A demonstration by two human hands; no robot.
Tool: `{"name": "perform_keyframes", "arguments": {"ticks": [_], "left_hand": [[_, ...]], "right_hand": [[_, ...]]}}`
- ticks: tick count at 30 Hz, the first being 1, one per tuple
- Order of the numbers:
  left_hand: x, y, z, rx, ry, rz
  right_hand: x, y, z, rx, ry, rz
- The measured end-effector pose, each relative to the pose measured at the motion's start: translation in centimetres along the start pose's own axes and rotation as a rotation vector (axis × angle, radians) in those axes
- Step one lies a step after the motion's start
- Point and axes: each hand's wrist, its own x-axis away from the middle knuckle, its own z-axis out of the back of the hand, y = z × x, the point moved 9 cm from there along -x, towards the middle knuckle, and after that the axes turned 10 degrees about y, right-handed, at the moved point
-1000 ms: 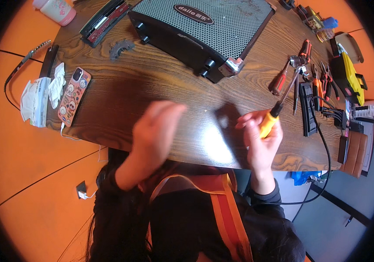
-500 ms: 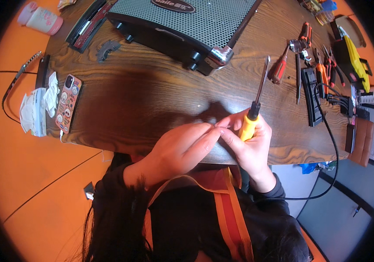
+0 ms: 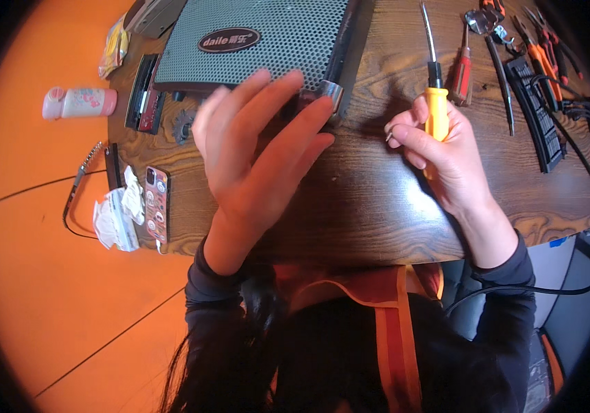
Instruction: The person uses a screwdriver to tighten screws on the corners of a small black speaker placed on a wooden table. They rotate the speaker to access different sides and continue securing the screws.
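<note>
A black speaker box with a grey-green mesh grille (image 3: 260,58) and metal corner pieces lies at the far side of the table. My left hand (image 3: 257,151) is raised in front of its near edge, fingers spread and slightly blurred, holding nothing. It hides part of the box's near side. My right hand (image 3: 446,151) is closed round the yellow handle of a screwdriver (image 3: 437,113), whose shaft points away from me. Between that hand's thumb and forefinger sits a small metal piece, seemingly a screw (image 3: 389,136).
Right of my right hand lie a red-handled screwdriver (image 3: 461,79), a thin dark rod (image 3: 500,86), a slotted black strip (image 3: 534,113) and orange-handled pliers (image 3: 541,62). At left are a phone (image 3: 157,203), a tissue pack (image 3: 116,220), a pink bottle (image 3: 79,102) and a soldering iron (image 3: 81,175).
My hands have separated. The left moved forward toward the speaker and opened out; the right shifted right and away from me with the screwdriver. The whole view has also swung left.
</note>
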Motion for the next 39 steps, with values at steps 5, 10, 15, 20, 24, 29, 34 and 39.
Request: {"name": "perform_keyframes", "arguments": {"ticks": [5,10,15,20,24,29,34,39], "left_hand": [[-0.2,-0.5,-3.4,0.031,-0.252,-0.015],[-0.3,-0.9,-3.3,0.059,-0.211,0.054],[-0.2,-1.6,-3.0,0.126,-0.198,0.152],[-0.2,-1.5,-2.7,0.16,-0.199,0.137],[-0.2,-1.7,-2.6,0.166,-0.181,0.158],[-0.2,-1.7,-2.5,0.204,-0.169,0.164],[-0.3,-1.7,-2.6,0.191,-0.198,0.165],[-0.4,-1.7,-2.7,0.151,-0.212,0.187]], "right_hand": [[0.2,-0.7,0.8,0.05,0.005,0.005],[0.8,-0.8,0.1,0.11,-0.031,0.009],[0.9,-0.7,0.0,0.125,-0.031,0.009],[1.2,-0.7,-0.2,0.093,-0.05,-0.008],[1.3,-0.8,-0.4,0.079,-0.051,-0.003],[1.3,-0.8,-0.2,0.098,-0.045,-0.023],[1.2,-0.8,-0.2,0.092,-0.041,-0.008],[1.1,-0.9,-0.2,0.112,-0.052,0.01]]}}
